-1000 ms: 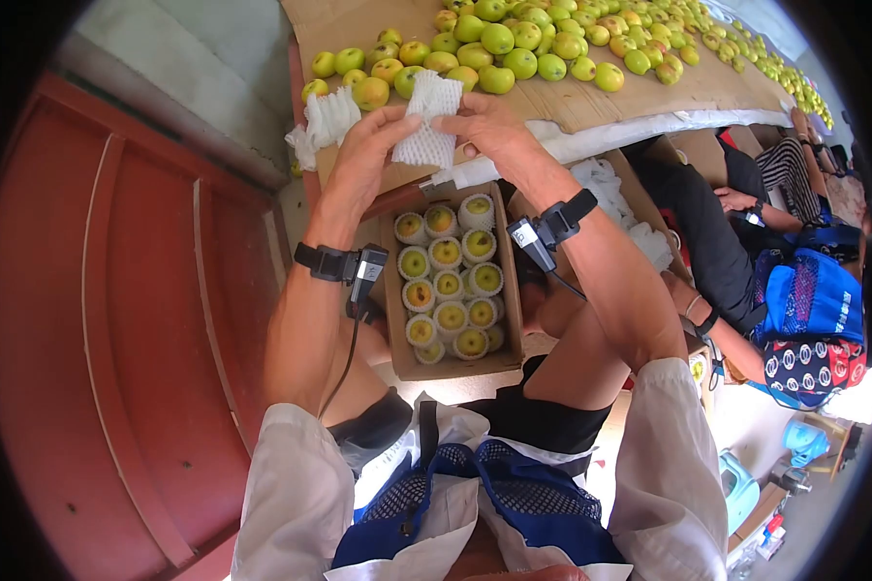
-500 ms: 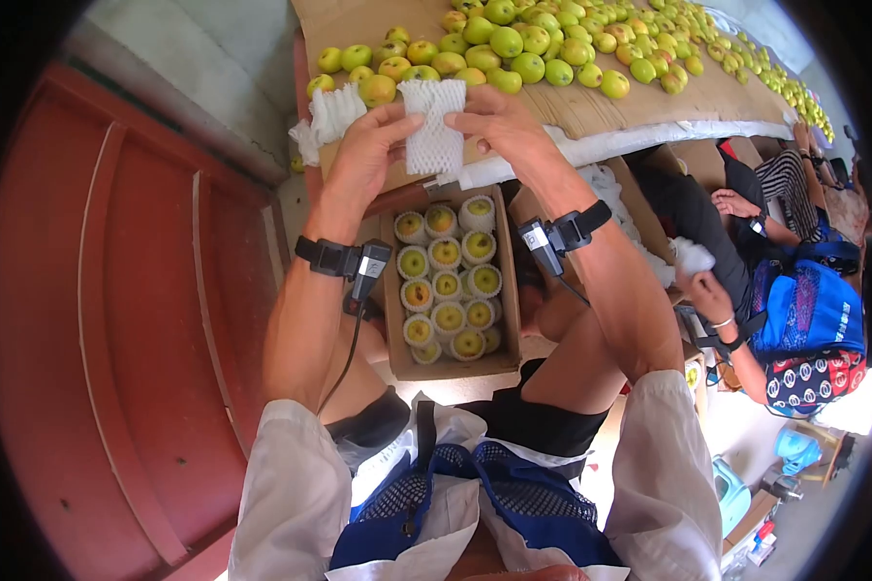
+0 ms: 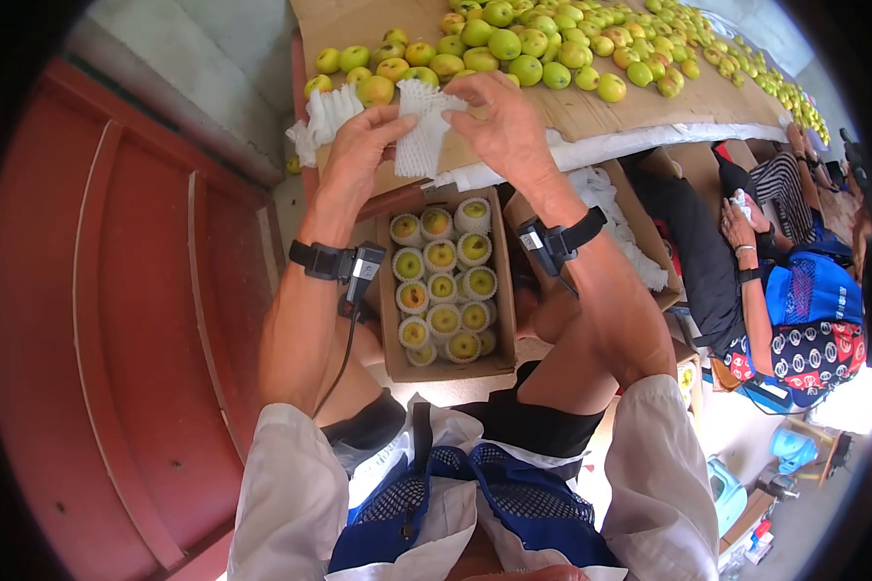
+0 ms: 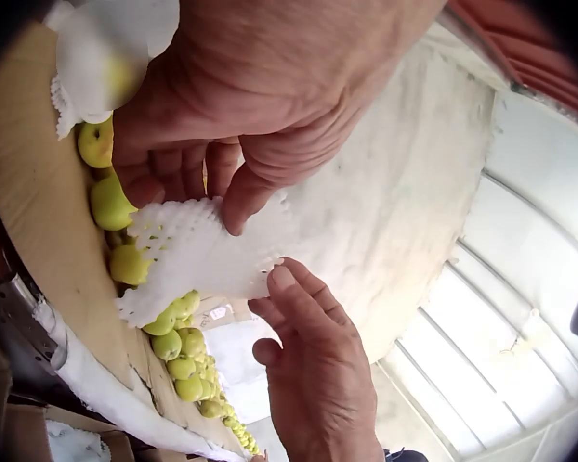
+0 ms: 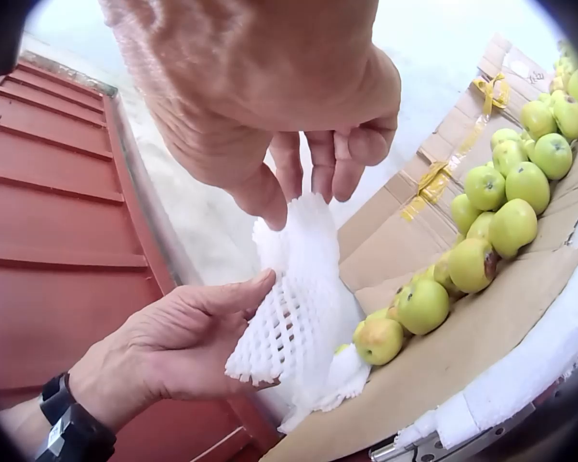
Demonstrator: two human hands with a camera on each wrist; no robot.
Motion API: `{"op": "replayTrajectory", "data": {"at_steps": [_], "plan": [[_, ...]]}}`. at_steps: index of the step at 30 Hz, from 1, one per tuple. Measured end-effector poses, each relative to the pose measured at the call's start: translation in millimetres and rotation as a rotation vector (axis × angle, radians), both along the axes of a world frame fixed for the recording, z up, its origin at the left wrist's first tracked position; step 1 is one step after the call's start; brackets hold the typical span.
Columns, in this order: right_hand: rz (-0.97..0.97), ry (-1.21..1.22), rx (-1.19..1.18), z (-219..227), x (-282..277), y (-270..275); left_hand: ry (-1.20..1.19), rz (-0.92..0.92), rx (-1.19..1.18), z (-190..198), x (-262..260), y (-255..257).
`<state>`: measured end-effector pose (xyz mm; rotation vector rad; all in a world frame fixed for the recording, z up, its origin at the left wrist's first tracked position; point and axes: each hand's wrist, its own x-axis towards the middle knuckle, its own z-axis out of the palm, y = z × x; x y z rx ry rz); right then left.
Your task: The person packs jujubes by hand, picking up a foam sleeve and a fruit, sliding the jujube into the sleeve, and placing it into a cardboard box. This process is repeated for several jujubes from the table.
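A white foam net sleeve [image 3: 419, 131], flattened, is stretched between both hands over the table's near edge. My left hand [image 3: 363, 150] pinches one side of it, thumb in front and fingers behind. At the opposite edge, my right hand [image 3: 509, 131] pinches the sleeve between thumb and fingertips, as the left wrist view shows near the thumb tip [image 4: 282, 277]. In the right wrist view the net [image 5: 294, 308] fans out wide at its lower end. More foam sleeves [image 3: 331, 114] lie on the table corner to the left. Loose green-yellow apples [image 3: 504, 45] lie just beyond the hands.
Below the hands stands a cardboard box [image 3: 507, 329] with rows of apples in foam nets. Another box [image 3: 639, 208] to the right holds white foam sleeves. A red door [image 3: 116, 320] is at left. Another person's arm [image 3: 754, 310] is at right, beside a blue bag [image 3: 809, 300].
My right hand's fingers have spread and shifted at the sleeve's upper edge, and the sleeve looks narrower and more tilted. The person at right has drawn a hand holding something white farther away.
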<state>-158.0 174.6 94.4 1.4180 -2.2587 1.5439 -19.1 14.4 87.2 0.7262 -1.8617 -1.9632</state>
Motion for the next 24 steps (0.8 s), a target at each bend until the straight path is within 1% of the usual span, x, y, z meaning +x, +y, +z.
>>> {"op": "replayTrajectory", "data": {"at_steps": [2, 5, 8, 11, 14, 17, 20, 24], "plan": [[0.009, 0.025, 0.106, -3, -2, 2, 0.016, -0.023, -0.003, 0, 2, -1], [-0.015, 0.043, 0.194, 1, 4, 5, 0.010, -0.032, -0.044, 3, 2, 1], [-0.016, 0.064, 0.202, -2, 11, 5, -0.007, -0.037, -0.127, 4, 9, 4], [-0.020, 0.092, 0.194, 3, 12, 6, 0.015, -0.015, -0.121, 6, 10, 9], [-0.010, 0.158, 0.176, 8, 13, 9, -0.013, 0.020, -0.154, 8, 12, 9], [0.025, 0.197, 0.186, 8, 14, 9, 0.004, 0.033, -0.146, 4, 12, 6], [0.074, -0.127, 0.244, 9, 14, 6, -0.019, 0.035, -0.184, 9, 13, 9], [0.090, -0.224, 0.220, -1, 10, 3, -0.019, -0.005, -0.209, 13, 15, 13]]}}
